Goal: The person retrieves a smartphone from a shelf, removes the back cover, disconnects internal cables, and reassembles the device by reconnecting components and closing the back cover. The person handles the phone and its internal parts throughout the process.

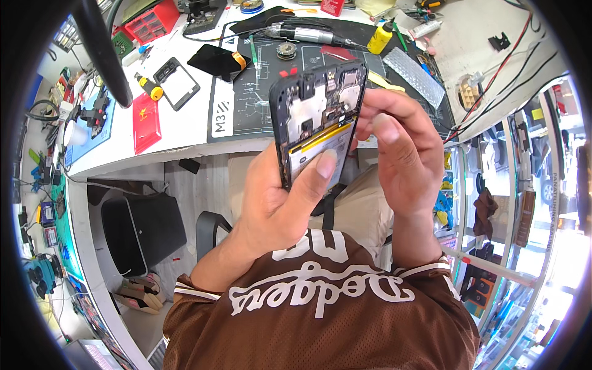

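In front of me, raised over my lap, is a smartphone with its back cover off; its circuit board, yellow flex strip and battery show. My left hand is closed round the phone's lower part, thumb pressed on the battery. At the phone's right edge is my right hand, its fingers loosely bent and its thumb raised apart from them. Some of its fingertips are hidden by the phone, so I cannot tell whether they touch it. Nothing shows in that hand.
A dark work mat covers part of the white bench beyond the phone. On or near it lie a black phone screen, a grey phone frame, a rotary tool, a yellow bottle and bubble wrap. A dark rod hangs at upper left.
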Action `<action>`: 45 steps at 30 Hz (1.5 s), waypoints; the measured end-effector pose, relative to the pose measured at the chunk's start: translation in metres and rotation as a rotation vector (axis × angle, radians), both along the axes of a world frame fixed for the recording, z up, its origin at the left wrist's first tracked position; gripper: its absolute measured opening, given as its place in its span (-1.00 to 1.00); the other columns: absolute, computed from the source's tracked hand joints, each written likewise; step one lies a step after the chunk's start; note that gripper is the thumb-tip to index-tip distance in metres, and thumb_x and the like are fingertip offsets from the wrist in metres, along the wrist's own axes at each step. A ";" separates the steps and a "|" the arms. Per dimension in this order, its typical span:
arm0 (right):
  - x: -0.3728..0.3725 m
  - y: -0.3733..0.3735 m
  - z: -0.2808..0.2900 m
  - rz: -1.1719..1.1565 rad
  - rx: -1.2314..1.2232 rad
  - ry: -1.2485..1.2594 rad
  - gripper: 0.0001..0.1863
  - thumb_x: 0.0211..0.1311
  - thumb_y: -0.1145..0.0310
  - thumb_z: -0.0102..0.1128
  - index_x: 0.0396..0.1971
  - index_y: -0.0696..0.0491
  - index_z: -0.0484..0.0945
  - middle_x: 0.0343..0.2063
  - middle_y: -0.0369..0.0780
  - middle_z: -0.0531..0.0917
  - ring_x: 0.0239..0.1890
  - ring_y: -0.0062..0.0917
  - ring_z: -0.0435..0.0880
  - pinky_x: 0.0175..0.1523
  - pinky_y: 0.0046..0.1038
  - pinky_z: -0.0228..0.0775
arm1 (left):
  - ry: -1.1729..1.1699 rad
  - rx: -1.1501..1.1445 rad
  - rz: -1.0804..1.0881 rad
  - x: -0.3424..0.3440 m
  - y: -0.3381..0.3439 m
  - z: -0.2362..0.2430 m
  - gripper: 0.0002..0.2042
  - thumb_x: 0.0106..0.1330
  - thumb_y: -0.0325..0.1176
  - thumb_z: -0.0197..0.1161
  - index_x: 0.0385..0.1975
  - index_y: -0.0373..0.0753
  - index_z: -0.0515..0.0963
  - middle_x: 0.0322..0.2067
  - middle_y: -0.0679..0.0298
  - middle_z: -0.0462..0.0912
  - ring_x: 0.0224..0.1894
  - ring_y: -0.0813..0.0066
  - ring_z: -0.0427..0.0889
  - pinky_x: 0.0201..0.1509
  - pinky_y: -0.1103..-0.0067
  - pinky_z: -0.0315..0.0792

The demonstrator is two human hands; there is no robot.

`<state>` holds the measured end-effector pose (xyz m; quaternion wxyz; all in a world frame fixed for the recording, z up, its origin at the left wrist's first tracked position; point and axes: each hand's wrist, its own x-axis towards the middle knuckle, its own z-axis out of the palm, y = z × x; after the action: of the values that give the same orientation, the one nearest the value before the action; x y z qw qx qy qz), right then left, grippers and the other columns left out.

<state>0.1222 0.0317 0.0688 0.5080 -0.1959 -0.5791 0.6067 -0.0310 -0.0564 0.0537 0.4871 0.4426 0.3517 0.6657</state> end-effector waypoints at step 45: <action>-0.006 0.007 -0.027 -0.493 0.583 -0.477 -0.68 -0.04 0.61 0.46 -0.20 0.14 0.71 -0.37 -0.26 0.66 -0.31 -0.43 0.64 -0.16 -0.39 0.48 | -0.061 -0.022 0.067 0.018 0.027 -0.016 -0.30 0.57 -0.17 0.10 0.55 -0.37 -0.03 0.47 0.06 0.18 0.50 0.33 0.19 0.53 0.39 0.08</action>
<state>0.1158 0.0390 0.0414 0.5236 -0.3109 -0.7630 0.2169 -0.0129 -0.0296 0.0381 0.4800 0.4048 0.3587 0.6907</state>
